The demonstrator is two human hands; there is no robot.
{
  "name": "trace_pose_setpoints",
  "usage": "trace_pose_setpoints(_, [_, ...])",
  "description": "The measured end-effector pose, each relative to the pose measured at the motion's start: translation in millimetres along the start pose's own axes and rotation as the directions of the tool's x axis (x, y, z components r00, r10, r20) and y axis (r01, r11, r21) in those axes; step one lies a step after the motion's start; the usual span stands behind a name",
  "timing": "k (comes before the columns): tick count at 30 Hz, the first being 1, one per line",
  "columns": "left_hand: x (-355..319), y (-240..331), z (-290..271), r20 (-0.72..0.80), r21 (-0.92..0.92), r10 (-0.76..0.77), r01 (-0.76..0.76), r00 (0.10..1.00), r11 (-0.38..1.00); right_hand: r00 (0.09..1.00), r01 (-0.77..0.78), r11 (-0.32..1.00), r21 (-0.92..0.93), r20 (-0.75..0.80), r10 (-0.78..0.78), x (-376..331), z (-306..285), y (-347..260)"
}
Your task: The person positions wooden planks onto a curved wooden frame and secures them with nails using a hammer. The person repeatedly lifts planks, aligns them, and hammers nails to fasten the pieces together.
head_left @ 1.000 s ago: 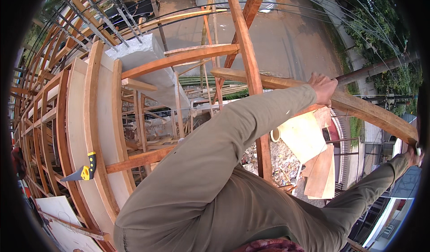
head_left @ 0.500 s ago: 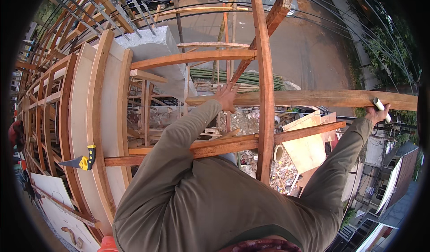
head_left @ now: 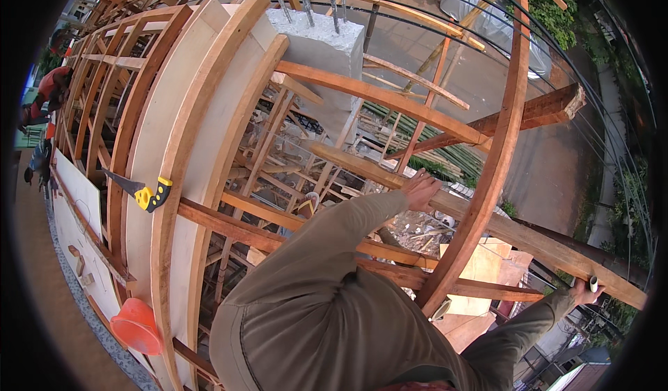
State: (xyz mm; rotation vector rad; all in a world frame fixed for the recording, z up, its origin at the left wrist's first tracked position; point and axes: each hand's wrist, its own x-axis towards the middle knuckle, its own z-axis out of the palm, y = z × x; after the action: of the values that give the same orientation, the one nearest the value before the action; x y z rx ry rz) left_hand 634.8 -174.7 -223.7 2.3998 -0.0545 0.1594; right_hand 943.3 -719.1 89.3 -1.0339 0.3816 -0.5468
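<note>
A long wooden beam [head_left: 539, 245] slants across the view from centre to lower right, passing behind an upright timber [head_left: 509, 130]. My left hand [head_left: 419, 190] lies on the beam left of this timber, its fingers bent over the edge. Farther along, near the beam's right end, my right hand [head_left: 583, 292] is closed around a short white tube [head_left: 593, 284] and touches the beam's lower edge. Part of the tube is hidden inside the hand. Below the beam, a reddish crosspiece [head_left: 490, 290] meets the upright timber.
A yellow-and-black handsaw [head_left: 154, 195] rests on the formwork at left, above an orange bucket [head_left: 136, 326]. Behind stands a concrete column [head_left: 323, 53] with rebar. Rubble, plywood [head_left: 463, 307] and bamboo poles [head_left: 417, 140] lie below. Cables cross at right; another person [head_left: 54, 85] is far left.
The view has turned, so the beam now slopes down to the right. The beam has slid leftward past the upright timber, my right hand coming closer to it. My left hand's spread fingers have bent.
</note>
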Motion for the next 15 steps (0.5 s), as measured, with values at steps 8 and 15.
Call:
trace_pose_setpoints(8, [33.2, 33.7, -84.5, 0.062, 0.150, 0.008, -0.018, 0.998, 0.989, 0.951, -0.243, 0.967, 0.081, 0.215, 0.221, 132.3, -92.4, 25.8])
trace_pose_setpoints(15, [50.6, 33.1, -86.5, 0.120, 0.237, 0.048, -0.076, 0.992, 0.968, 0.970, -0.140, 0.988, 0.061, -0.190, 0.149, 119.0, -176.8, 77.5])
